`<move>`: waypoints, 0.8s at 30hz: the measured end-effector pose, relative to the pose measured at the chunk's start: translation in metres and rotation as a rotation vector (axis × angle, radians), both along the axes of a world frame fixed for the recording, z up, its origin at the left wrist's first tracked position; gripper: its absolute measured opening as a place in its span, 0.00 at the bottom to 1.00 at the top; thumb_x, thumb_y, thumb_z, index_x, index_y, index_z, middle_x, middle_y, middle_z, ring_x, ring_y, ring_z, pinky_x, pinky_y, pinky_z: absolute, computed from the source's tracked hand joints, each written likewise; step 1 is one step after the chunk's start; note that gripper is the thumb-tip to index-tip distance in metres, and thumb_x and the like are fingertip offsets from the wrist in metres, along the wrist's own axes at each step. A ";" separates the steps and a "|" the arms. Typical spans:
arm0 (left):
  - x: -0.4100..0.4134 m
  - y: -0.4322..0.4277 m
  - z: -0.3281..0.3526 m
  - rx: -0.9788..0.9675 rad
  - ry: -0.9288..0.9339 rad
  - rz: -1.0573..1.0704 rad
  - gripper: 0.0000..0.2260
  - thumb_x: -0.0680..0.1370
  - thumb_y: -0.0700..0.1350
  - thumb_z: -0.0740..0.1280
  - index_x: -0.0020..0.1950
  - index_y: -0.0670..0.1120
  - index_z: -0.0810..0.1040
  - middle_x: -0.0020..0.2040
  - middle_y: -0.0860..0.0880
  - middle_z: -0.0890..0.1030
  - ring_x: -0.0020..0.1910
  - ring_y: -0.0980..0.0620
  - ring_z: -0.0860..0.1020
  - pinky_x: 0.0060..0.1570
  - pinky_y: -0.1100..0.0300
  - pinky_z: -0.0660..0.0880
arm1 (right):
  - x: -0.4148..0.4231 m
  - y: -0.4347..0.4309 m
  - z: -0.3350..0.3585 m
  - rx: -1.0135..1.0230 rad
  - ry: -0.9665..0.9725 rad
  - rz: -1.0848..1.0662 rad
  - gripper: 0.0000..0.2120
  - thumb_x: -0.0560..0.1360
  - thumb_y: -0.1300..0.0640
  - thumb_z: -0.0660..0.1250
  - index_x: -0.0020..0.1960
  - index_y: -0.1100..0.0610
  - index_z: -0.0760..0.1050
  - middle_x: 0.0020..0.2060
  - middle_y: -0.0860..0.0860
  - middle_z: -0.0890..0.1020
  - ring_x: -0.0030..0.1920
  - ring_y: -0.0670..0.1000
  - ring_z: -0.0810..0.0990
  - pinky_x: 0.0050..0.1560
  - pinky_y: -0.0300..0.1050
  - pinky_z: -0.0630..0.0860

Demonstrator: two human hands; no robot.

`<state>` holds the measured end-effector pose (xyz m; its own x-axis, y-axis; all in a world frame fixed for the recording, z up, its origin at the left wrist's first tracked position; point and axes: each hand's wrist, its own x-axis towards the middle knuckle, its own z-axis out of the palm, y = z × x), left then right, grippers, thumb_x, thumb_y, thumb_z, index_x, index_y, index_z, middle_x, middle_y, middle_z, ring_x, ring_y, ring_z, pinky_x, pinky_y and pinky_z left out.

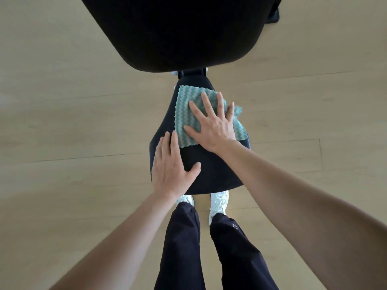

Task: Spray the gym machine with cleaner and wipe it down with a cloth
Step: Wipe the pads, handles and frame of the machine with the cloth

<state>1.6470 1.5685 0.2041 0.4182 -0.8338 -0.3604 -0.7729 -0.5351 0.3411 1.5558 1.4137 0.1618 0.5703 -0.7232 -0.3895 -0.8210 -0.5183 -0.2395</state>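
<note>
A teal-and-white zigzag cloth is spread over the far half of the black seat pad of the gym machine, and its right corner is carried just past the pad's right edge. The cloth is pressed flat by the right hand. Its fingers are held straight and fanned wide, the palm is laid on the cloth's near right part, and nothing is gripped.

The near left part of the seat pad is touched by the left hand, which is laid flat with its fingers straight and close together and its thumb stretched to the right across the pad. Its fingertips are seen just beside the cloth's near left corner; whether the cloth is touched there cannot be told.

Beyond the seat, a larger black pad is seen across the top of the view, with a dark bracket set between the two pads. A pale wood-plank floor is seen all around the machine. At the seat's near edge, white shoes and dark trousers are seen, and both forearms are bare.
</note>
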 end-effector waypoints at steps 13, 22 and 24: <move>-0.005 -0.008 0.002 0.099 -0.135 -0.110 0.55 0.68 0.77 0.66 0.84 0.44 0.54 0.84 0.39 0.53 0.83 0.38 0.52 0.80 0.43 0.54 | -0.022 -0.038 0.014 0.298 -0.054 -0.348 0.44 0.74 0.23 0.56 0.81 0.34 0.38 0.62 0.52 0.79 0.58 0.59 0.81 0.50 0.51 0.75; -0.006 -0.006 0.002 0.080 -0.135 -0.117 0.54 0.69 0.77 0.62 0.83 0.42 0.56 0.83 0.36 0.55 0.82 0.35 0.54 0.80 0.40 0.55 | -0.109 0.085 0.024 0.449 -0.289 -0.841 0.43 0.77 0.33 0.66 0.82 0.43 0.46 0.71 0.52 0.72 0.65 0.58 0.76 0.63 0.59 0.77; -0.007 -0.006 0.003 0.074 -0.117 -0.099 0.54 0.69 0.77 0.61 0.83 0.43 0.56 0.83 0.37 0.54 0.82 0.36 0.54 0.80 0.40 0.55 | -0.106 0.108 0.029 0.443 -0.360 -0.955 0.44 0.78 0.38 0.68 0.83 0.44 0.45 0.71 0.54 0.69 0.63 0.54 0.74 0.64 0.54 0.74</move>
<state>1.6399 1.5629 0.2069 0.3779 -0.8460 -0.3761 -0.8552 -0.4746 0.2083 1.4502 1.5219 0.1903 -0.0147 -0.7631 -0.6461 -0.6823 0.4800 -0.5514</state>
